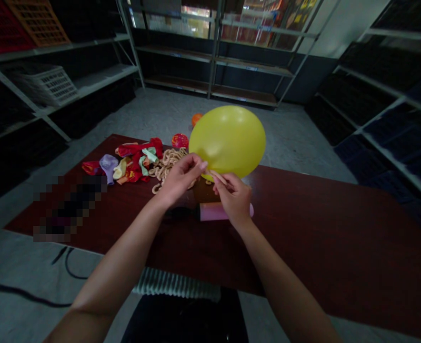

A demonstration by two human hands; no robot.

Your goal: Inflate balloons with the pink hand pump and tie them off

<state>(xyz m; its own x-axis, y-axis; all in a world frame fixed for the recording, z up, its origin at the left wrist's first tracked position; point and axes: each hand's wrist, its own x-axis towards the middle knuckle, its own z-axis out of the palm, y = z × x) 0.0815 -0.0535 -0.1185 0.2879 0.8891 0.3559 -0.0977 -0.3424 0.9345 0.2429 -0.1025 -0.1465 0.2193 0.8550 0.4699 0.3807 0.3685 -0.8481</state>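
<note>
An inflated yellow balloon [230,138] stands over the far edge of the table, just beyond both hands. My left hand [185,177] is closed in a pinch at the balloon's near lower end, where its neck is mostly hidden by the fingers. Beside it, my right hand [235,197] pinches a tan rubber band [218,177] that stretches toward the left fingertips. Under the right hand lies a pink balloon pump [212,212] with a dark end. A heap of tan rubber bands [169,162] sits just left of and behind my left hand.
Limp balloons [135,162] in several colours lie on the dark red table [321,224], left of the bands. Behind it are a red patterned balloon [179,140] and an orange balloon [196,119]. Metal shelves [175,55] surround the table; a cable [28,295] runs along the floor.
</note>
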